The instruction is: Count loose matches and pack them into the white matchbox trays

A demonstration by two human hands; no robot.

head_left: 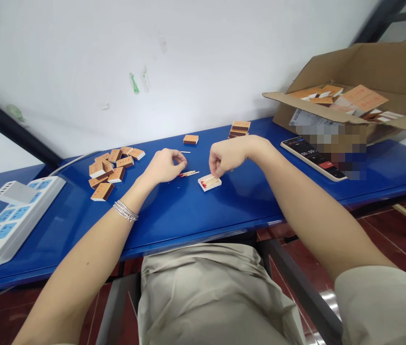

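My right hand (229, 155) reaches down over a small white matchbox tray (207, 189), its fingertips drawn together at the tray's far edge. Whatever lies between those fingertips is hidden. In the tray are several red-headed matches (210, 182). To the left, my left hand (167, 166) hovers low over the table, its thumb and forefinger curved with a gap between them. Just right of its thumb lies a small bunch of loose matches (190, 173). Another single match (185, 152) lies farther back, beyond the left fingers. An orange matchbox (190, 139) lies near the wall.
A heap of matchboxes (115, 167) lies left, with a white power strip (19, 215) beyond it. More matchboxes are stacked (239, 128) behind my right hand. On the right are a phone (314, 158) and an open cardboard box (361, 62) of matchboxes. The blue table (188, 215) meets a white wall.
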